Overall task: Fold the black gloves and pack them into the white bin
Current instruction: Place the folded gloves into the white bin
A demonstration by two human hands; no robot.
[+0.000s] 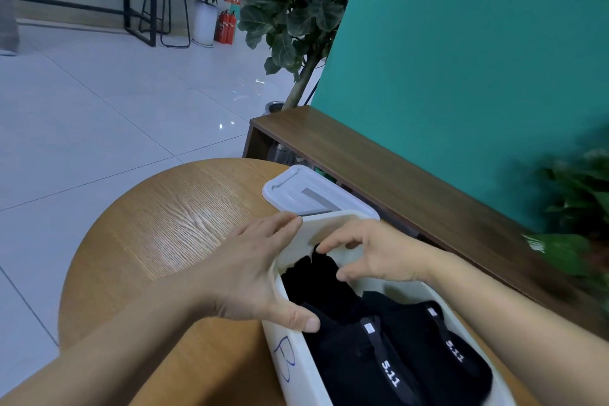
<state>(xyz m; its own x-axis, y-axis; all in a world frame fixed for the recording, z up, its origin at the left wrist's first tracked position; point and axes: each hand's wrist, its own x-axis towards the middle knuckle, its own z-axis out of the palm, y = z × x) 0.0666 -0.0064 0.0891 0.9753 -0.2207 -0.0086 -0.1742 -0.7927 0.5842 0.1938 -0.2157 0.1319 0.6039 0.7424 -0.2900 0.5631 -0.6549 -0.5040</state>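
The white bin (pixel 280 372), marked with a blue "B", stands on the round wooden table (pixel 164 241). Folded black gloves (pixel 356 359) with "5.11" straps lie packed side by side in its near part. Another black glove (pixel 313 277) sits at the bin's far end with its fingertips sticking up. My left hand (pixel 250 273) rests on the bin's left rim, fingers straight along the far corner and thumb over the edge. My right hand (pixel 372 254) reaches in from the right, index finger and thumb curled and pinching that far glove.
The bin's white lid (pixel 296 188) lies flat on the table just behind the bin. A long dark wooden bench (pixel 412 181) runs along the teal wall on the right. Potted plants stand behind the bench and at the right edge. Tiled floor lies to the left.
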